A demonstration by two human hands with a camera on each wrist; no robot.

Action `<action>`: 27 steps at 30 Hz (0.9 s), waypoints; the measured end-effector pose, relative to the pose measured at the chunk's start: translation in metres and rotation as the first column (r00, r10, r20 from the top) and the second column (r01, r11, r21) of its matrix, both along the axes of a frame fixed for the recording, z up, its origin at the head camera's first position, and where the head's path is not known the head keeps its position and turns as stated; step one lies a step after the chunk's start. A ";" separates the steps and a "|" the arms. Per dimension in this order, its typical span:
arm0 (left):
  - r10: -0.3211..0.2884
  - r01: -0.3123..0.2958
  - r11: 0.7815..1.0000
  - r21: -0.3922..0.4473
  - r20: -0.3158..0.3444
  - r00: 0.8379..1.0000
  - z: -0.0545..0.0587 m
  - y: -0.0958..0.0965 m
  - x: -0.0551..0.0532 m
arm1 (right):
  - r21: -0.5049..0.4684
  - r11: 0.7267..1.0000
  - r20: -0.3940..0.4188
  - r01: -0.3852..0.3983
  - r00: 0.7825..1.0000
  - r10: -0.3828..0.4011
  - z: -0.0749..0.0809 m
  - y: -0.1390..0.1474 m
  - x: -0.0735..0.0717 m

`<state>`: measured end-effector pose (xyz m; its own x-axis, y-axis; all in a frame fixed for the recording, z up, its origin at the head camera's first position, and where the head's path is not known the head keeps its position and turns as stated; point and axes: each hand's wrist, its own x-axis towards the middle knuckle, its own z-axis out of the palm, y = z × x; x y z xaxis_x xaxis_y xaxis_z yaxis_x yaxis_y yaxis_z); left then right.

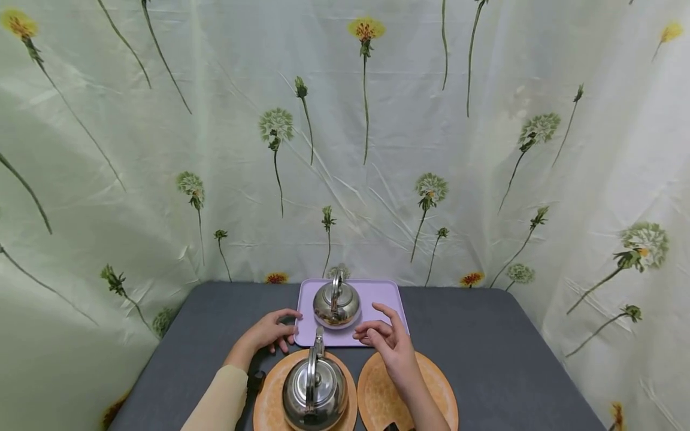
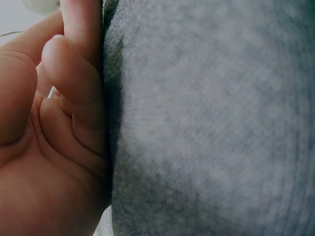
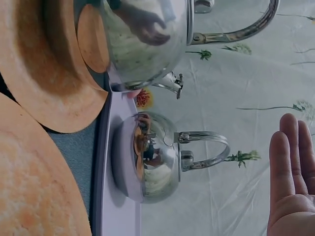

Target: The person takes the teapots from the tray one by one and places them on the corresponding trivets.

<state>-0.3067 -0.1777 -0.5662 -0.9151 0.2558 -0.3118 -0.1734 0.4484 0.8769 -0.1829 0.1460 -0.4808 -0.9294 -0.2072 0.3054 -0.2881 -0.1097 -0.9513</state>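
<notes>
A small steel kettle (image 1: 336, 305) with an upright handle stands on the lilac tray (image 1: 377, 293). Beside the tray's left edge is my left hand (image 1: 269, 330), its fingertips right at the rim. Loosely bent fingers (image 2: 74, 73) show in the left wrist view, with nothing between them. My right hand (image 1: 393, 344) hovers over the tray's front right corner, to the right of the small kettle, and holds nothing. In the right wrist view its fingers (image 3: 290, 162) look straight. A larger steel kettle (image 1: 323, 389) sits nearer me on a round orange mat (image 1: 264, 413).
To the right, a second round orange mat (image 1: 436, 395) lies partly under my right forearm. Dark grey cloth (image 1: 496, 359) covers the table. Behind it hangs a curtain (image 1: 345, 191) printed with dandelions. A small black object (image 1: 257, 380) is next to my left sleeve.
</notes>
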 end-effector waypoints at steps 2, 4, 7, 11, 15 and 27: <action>-0.005 0.005 1.000 0.001 0.002 1.000 0.001 0.000 0.001 | -0.009 1.000 -0.003 0.001 1.000 -0.002 0.001 0.000 -0.002; -0.009 0.009 1.000 -0.001 0.001 1.000 0.001 -0.001 0.001 | -0.016 1.000 -0.004 0.003 1.000 -0.003 0.001 0.000 -0.005; -0.003 0.003 1.000 -0.004 0.001 1.000 0.001 -0.001 0.001 | -0.019 1.000 -0.014 0.010 1.000 -0.010 0.002 0.001 -0.008; 0.011 -0.011 1.000 -0.012 0.003 1.000 0.001 -0.001 -0.001 | -0.016 0.999 -0.046 0.031 0.998 -0.032 0.001 0.002 -0.015; 0.015 -0.015 1.000 -0.023 0.002 1.000 0.001 -0.001 -0.003 | 0.001 0.999 -0.034 0.046 0.998 -0.046 0.000 0.003 -0.022; -0.009 0.009 1.000 -0.027 0.003 1.000 0.002 0.001 -0.001 | 0.031 0.998 0.041 0.051 0.998 -0.053 -0.005 0.003 -0.041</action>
